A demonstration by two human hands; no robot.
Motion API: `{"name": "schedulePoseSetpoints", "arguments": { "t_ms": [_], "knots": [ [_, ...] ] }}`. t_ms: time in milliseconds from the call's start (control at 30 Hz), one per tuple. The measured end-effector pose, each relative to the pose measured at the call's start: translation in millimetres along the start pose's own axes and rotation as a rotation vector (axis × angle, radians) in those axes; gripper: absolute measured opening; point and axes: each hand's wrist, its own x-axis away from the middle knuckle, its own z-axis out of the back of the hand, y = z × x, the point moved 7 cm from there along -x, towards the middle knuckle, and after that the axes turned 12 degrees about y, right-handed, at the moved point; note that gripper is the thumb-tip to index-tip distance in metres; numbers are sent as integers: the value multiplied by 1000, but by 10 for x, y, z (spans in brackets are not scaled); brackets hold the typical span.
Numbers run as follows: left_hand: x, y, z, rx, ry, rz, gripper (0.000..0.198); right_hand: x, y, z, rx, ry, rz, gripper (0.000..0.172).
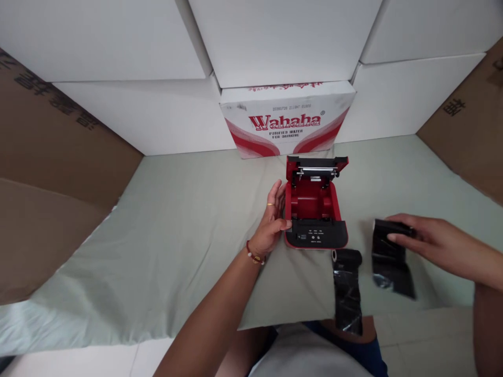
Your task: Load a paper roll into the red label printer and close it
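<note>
A small red and black label printer [316, 233] stands on the cloth with its lid [317, 166] raised, showing an empty red bay. My left hand [273, 220] grips its left side, the thumb on the black front panel and the fingers along the red wall. To the right, my right hand [420, 235] is closed on a roll of black film [389, 251], whose loose end hangs down. Between the printer and my right hand, a second roll of black film [348, 290] lies near the front edge, its tail hanging over it.
Behind the printer stands a white and red Wahaha water carton [288, 123]. White boxes [283, 36] form a wall at the back. Brown cardboard [51, 209] closes the left side, and more cardboard [467, 125] the right. A pale green cloth [176, 220] covers the surface.
</note>
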Motion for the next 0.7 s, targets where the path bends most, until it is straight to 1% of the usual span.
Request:
{"name": "schedulePoseSetpoints", "arguments": {
  "t_ms": [33, 67, 100, 133, 167, 200, 267, 333, 400, 467, 500, 567, 633, 667, 700],
  "knots": [
    [1, 1, 1, 33, 7, 17, 109, 116, 71, -144, -3, -120, -36, 54],
    [0, 1, 4, 67, 18, 33, 110, 221, 94, -254, 0, -195, -68, 54],
    [-1, 2, 10, 96, 29, 46, 110, 299, 81, -315, 24, -202, -104, 54],
    [-4, 2, 15, 118, 38, 58, 110, 347, 26, -332, 41, -152, -128, 53],
    [-7, 1, 20, 130, 44, 66, 109, 384, -63, -349, 39, -108, -135, 50],
    [-10, 0, 24, 133, 45, 70, 108, 419, -170, -392, 13, -105, -130, 45],
    [-16, -3, 30, 124, 45, 71, 106, 495, -379, -560, -61, -202, -88, 39],
    [-17, -7, 34, 112, 46, 69, 105, 588, -508, -768, -79, -329, -20, 33],
    [-13, -7, 31, 107, 48, 66, 104, 664, -524, -928, -5, -383, 30, 32],
    [-9, -2, 24, 106, 47, 65, 104, 704, -504, -991, 84, -398, 62, 36],
    [-7, 1, 20, 106, 46, 65, 103, 706, -515, -969, 97, -402, 81, 37],
    [-7, 9, 14, 107, 41, 67, 102, 659, -609, -797, 35, -402, 127, 35],
    [-12, 17, 14, 109, 35, 63, 101, 533, -776, -503, -93, -387, 176, 34],
    [-16, 19, 15, 109, 32, 58, 101, 437, -866, -348, -146, -366, 190, 37],
    [-19, 20, 16, 108, 29, 54, 101, 316, -953, -208, -179, -317, 196, 42]
  ]
}}
